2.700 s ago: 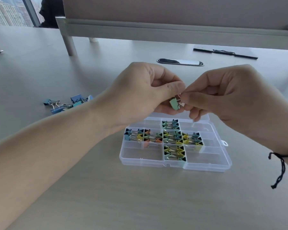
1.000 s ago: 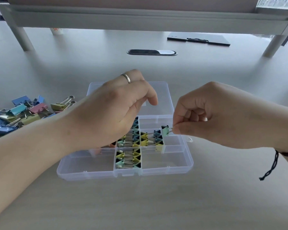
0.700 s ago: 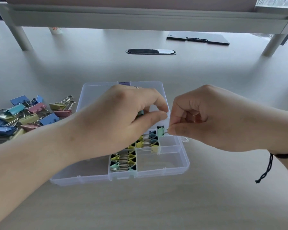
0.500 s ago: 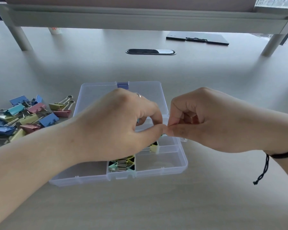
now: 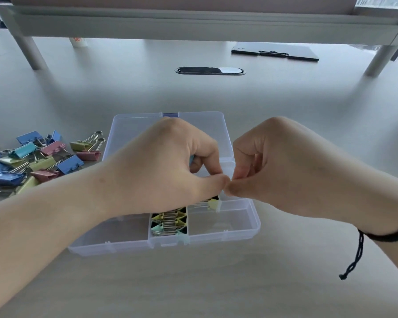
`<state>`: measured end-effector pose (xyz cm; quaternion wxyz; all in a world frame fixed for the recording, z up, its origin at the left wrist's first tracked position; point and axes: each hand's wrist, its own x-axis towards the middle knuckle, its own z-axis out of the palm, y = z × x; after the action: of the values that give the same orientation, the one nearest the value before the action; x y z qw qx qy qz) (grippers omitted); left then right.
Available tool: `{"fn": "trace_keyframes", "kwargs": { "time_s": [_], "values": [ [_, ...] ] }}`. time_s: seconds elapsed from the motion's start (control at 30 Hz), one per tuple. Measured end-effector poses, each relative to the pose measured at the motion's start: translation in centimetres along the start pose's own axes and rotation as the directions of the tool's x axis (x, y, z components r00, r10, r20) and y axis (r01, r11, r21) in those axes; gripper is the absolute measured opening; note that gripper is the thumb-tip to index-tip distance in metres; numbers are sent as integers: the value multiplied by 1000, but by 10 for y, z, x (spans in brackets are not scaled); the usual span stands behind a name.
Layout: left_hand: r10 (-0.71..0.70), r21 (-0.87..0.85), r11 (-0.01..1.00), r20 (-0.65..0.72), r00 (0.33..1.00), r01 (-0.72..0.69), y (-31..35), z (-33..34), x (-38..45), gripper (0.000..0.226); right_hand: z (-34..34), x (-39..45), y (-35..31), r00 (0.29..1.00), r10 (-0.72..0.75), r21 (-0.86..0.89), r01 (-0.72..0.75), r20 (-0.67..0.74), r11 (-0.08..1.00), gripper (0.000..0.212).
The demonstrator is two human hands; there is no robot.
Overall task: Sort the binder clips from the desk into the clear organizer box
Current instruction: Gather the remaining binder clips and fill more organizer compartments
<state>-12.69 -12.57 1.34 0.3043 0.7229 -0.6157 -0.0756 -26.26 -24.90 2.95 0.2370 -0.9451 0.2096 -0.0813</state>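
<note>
Clear organizer box (image 5: pixel 239 228) half hidden by left hand (image 5: pixel 161 166), right hand (image 5: pixel 283 166); grips unclear

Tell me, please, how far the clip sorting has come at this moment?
Partly done. Small clips already fill a middle compartment of the organizer box. In hand: left hand and right hand meet fingertip to fingertip above the box; what they pinch is hidden. Left: a pile of bigger clips on the desk, and some compartments empty.
</note>
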Motion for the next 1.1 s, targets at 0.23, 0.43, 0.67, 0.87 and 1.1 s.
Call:
{"fn": "trace_keyframes", "kwargs": {
  "time_s": [0.23,0.43,0.67,0.87,1.1],
  "values": [
    [13,23,1000,0,1000,-13,-2,2,-1,15,2,1,0,999,35,66,-35,5,997,25],
    [14,31,999,0,1000,-14,-3,2,0,12,1,2,1,999,52,51,-52,-3,997,14],
    [57,54,997,-19,998,-56,-4,2,-1,19,0,6,5,988,129,197,-144,85,970,10],
    [50,53,997,-20,999,-49,-3,3,0,17,0,10,7,977,149,277,-186,150,943,12],
    [18,39,999,-20,1000,-18,-5,3,-1,12,-7,12,12,980,94,348,-151,177,925,3]
  ]
}}
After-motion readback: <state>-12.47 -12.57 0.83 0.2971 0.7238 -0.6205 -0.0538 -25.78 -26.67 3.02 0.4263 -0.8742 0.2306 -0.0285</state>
